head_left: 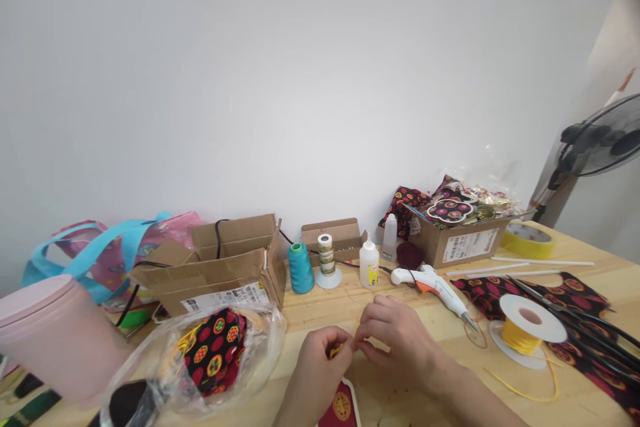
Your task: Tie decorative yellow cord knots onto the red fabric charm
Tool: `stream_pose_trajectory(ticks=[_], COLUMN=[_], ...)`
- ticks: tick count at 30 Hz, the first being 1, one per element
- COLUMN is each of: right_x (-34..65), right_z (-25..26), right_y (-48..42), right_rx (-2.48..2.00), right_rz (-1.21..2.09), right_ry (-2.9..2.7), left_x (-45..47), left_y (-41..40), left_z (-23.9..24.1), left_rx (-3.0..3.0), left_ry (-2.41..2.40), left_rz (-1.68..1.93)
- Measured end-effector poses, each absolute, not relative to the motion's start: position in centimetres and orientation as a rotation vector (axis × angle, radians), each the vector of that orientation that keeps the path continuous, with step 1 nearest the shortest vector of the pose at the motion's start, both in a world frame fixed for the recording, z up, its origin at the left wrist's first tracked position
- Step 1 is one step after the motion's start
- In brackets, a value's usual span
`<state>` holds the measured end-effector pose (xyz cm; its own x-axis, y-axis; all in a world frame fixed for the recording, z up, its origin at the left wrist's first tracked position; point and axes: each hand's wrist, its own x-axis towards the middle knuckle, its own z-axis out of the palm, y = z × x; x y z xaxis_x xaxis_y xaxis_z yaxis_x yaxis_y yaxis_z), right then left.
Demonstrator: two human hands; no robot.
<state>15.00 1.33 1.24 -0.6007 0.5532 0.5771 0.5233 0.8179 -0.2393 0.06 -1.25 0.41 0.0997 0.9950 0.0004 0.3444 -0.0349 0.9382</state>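
My left hand (320,367) is closed in a pinch, with a bit of yellow cord (335,349) showing between thumb and fingers. Its fingertips meet those of my right hand (395,333), which is also pinched together; what it grips is too small to make out. Just below the hands, at the bottom edge of the view, lies a red piece with a gold round emblem and a pale border (342,408). My left wrist partly covers it.
Behind the hands stand a glue bottle (369,263), teal thread cone (301,268) and white glue gun (435,287). Right are a yellow cord spool (533,317), scissors (555,307) and a filled box (465,240). Left are a plastic bag (265,340), pink bin (60,340) and cardboard box (215,273).
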Motion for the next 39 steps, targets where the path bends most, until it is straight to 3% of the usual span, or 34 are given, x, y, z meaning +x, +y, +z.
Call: stream_pose_trajectory(ticks=[8,17,27,35,39], right_x=[14.9,14.7,14.8,14.8,14.8], right_z=[1.1,0.3,1.2,0.7,0.9], right_y=[1.4,1.7,1.3,1.3,1.1], right_rx=[-0.806,-1.032,-0.788,-1.051,-0.968], right_rz=[-0.021,0.593,0.032,0.335,0.395], right_ry=[-2.405,-2.031,-2.329,-2.159,-2.188], left_x=[0.0,0.0,0.0,0.0,-0.2], left_y=[-1.3,-1.1,-1.1,-1.0,-1.0], left_z=[0.2,0.5,0.3,0.3,0.3], left_rx=[1.559,1.377,1.471,1.446,1.455], left_ry=[1.389,1.308,1.33,1.359,1.347], left_rz=[0.933,0.977,0.976,0.969,0.992])
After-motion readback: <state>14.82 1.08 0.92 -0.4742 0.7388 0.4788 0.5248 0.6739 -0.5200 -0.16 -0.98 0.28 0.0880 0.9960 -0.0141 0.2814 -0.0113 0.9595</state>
